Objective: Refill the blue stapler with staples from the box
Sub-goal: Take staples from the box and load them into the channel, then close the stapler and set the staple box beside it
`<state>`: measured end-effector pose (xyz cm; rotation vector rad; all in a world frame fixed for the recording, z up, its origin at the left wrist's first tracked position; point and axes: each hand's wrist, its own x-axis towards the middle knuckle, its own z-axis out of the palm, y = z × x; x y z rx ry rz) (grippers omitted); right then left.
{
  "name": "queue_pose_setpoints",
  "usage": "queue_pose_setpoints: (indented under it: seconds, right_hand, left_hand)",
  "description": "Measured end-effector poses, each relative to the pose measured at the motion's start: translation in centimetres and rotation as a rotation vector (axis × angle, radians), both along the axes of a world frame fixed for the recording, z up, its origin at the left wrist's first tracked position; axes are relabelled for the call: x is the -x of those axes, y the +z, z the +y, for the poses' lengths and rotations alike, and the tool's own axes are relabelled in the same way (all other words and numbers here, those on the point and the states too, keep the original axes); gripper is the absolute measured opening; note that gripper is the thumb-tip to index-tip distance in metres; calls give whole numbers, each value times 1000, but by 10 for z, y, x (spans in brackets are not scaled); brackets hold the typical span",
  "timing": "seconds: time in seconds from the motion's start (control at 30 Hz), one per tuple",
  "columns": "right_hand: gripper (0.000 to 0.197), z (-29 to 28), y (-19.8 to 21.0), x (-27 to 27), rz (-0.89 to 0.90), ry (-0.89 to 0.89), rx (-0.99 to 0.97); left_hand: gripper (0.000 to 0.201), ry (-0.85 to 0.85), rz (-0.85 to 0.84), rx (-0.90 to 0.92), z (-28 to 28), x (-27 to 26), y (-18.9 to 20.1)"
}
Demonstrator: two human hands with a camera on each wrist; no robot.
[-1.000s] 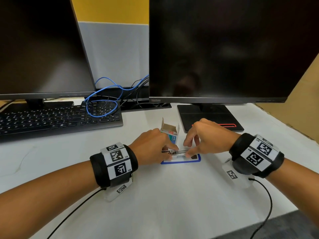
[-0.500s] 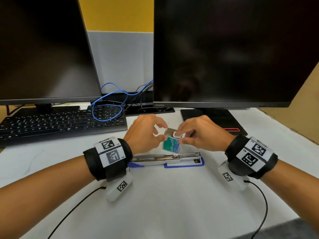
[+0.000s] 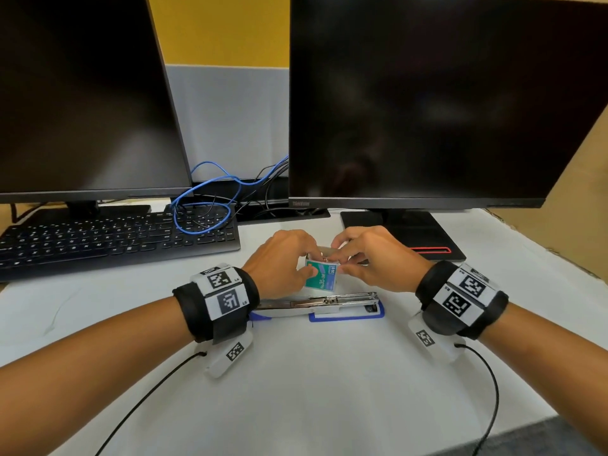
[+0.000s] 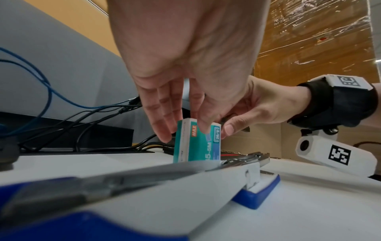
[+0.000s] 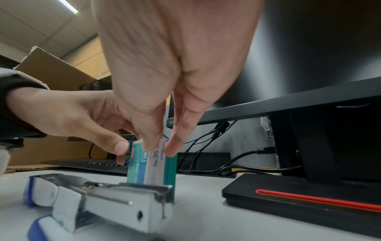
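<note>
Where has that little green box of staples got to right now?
In the head view the staple box stands mid-table, held between the left hand and right hand, just behind the opened blue stapler.

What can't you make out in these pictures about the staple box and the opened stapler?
- Staple box contents: head view, both hands cover its top.
- Stapler channel, loaded or empty: too small in the head view, blurred in both wrist views.
- Right hand fingertips: hidden behind the box.
</note>
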<state>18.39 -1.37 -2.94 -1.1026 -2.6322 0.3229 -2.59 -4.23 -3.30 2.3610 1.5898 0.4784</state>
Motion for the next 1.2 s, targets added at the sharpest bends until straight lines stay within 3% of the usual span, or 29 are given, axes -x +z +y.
queue_pose_setpoints:
  seconds: [0.1, 0.23, 0.33, 0.43, 0.53, 0.63, 0.9, 1.1, 1.2]
  right_hand:
    - [31, -1, 1, -4, 30, -13, 17]
    - [36, -5, 10, -20, 101, -42, 23]
    - [30, -9, 12, -34, 96, -67, 99]
    - [27, -14, 5, -38, -66, -32, 233]
    - [29, -15, -3, -35, -108, -14, 296]
    - [30, -14, -5, -29, -95, -27, 283]
    - [31, -13, -8, -20, -91, -28, 279]
    - [30, -16, -9, -15, -36, -21, 278]
    - [30, -20, -12, -7, 3, -13, 251]
  left_hand:
    - [30, 9, -51, -22, 0, 6, 0]
    - [50, 63, -88, -35, -10, 24, 7]
    - [64, 71, 94, 109, -20, 48, 8]
    - [70, 73, 341, 274, -30, 67, 0]
    - [48, 76, 412, 277, -35, 75, -6]
    - [31, 80, 394, 259, -37, 82, -6]
    - [22, 34, 233, 155, -48, 99, 6]
    - [21, -62, -89, 36, -51, 86, 31]
    - [19, -82, -168, -5, -46, 70, 33]
